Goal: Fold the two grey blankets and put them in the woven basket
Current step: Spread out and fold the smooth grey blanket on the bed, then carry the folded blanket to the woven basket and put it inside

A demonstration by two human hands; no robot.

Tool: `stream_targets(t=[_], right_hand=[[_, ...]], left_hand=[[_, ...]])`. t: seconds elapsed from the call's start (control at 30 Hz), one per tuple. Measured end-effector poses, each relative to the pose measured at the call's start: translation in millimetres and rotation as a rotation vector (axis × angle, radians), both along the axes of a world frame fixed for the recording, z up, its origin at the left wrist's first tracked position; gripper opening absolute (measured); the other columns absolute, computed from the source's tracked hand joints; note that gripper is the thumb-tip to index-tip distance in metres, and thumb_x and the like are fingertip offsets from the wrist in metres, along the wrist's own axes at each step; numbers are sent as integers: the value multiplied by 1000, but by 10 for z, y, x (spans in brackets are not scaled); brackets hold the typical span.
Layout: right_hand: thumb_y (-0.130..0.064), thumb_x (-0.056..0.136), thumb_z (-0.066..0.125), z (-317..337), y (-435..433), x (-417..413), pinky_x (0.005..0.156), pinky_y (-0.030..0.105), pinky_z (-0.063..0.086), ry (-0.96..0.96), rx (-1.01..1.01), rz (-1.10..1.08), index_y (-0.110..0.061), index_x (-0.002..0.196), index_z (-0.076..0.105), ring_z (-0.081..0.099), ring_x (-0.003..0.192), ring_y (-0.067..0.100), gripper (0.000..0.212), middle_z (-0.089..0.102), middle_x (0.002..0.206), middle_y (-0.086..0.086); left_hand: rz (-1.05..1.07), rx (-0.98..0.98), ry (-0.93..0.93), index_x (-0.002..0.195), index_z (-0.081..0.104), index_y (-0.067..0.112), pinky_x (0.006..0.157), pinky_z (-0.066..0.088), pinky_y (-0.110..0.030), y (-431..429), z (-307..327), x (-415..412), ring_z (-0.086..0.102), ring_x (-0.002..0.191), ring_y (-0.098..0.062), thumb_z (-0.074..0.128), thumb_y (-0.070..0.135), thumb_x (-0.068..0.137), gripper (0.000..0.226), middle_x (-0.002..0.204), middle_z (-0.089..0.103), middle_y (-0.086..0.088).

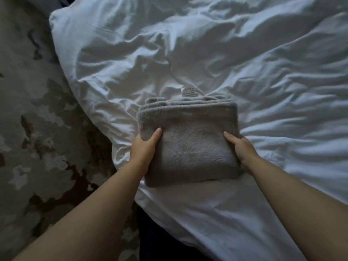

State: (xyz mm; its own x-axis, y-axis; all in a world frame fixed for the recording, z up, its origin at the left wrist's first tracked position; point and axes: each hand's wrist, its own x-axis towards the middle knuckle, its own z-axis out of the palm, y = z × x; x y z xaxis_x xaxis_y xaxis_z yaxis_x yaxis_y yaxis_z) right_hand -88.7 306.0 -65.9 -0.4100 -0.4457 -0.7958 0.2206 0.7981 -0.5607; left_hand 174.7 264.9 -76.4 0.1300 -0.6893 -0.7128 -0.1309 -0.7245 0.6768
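One grey blanket lies folded into a thick rectangle on the white duvet, with several layers showing at its far edge and a white label sticking out behind it. My left hand grips its left side, thumb on top and fingers tucked underneath. On the blanket's right side my right hand holds it the same way. No second grey blanket and no woven basket are in view.
The rumpled white duvet covers the bed and fills the right and upper view. Its edge runs diagonally from upper left to bottom centre. A patterned grey and brown rug covers the floor on the left.
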Motion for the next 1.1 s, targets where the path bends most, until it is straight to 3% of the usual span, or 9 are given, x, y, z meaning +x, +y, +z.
stream_targets(t=[0.07,0.13,0.27,0.33,0.5,0.63,0.77,0.93,1.1], right_hand=[[-26,88,64,148,-37,-19,62,28,56,-149,43,-16,-5,107,68,72,76,25,29,74,94,13],[-29,88,62,307,-64,1,58,27,54,-228,91,1,-9,96,70,73,68,23,24,76,83,10],[-29,86,62,729,-127,197,51,28,56,-304,30,-21,-10,81,77,73,70,24,25,76,85,11],[-30,80,66,1006,-225,392,53,28,57,-334,-33,-18,-13,76,80,74,73,24,23,76,88,12],[-32,65,72,1717,-691,1114,60,28,57,-372,-177,116,-5,104,72,73,83,25,47,74,99,15],[-30,67,70,2228,-1166,1791,71,37,57,-402,-270,200,0,114,65,70,88,35,55,71,105,23],[-29,67,70,2696,-1740,2484,66,37,59,-435,-364,292,3,110,67,71,80,34,53,71,100,25],[-37,63,75,3100,-2572,3445,73,40,56,-340,-434,400,1,105,70,70,86,38,56,72,99,24],[-39,63,76,3193,-3384,4585,73,42,58,-324,-446,427,-1,94,75,71,85,38,49,71,97,25]], left_hand=[[42,60,110,103,67,21,64,53,-17,-80,69,43,68,88,-12,75,51,73,43,93,73,5],[33,134,178,94,69,19,53,52,-15,-166,177,111,71,74,-10,80,51,66,44,80,75,6],[39,175,218,96,71,20,75,53,-33,-361,591,374,69,89,-20,81,55,58,53,93,75,0],[60,145,225,96,72,18,78,53,-35,-484,877,632,70,91,-21,80,55,59,53,92,76,-1],[77,67,187,97,74,11,83,54,-38,-862,1685,1539,72,90,-24,79,54,62,55,94,75,-7],[187,-47,103,94,75,11,80,55,-37,-1145,2331,2302,71,88,-25,75,46,72,42,90,75,-9],[273,-136,96,91,74,7,72,54,-33,-1433,2751,3032,72,80,-24,73,44,75,41,88,75,-12],[326,-156,247,102,72,6,76,55,-36,-1986,3020,3945,71,89,-29,71,55,65,61,96,74,-14],[258,-167,467,92,78,16,62,58,-28,-2660,3142,5061,72,89,-24,63,51,74,43,100,74,-12]])
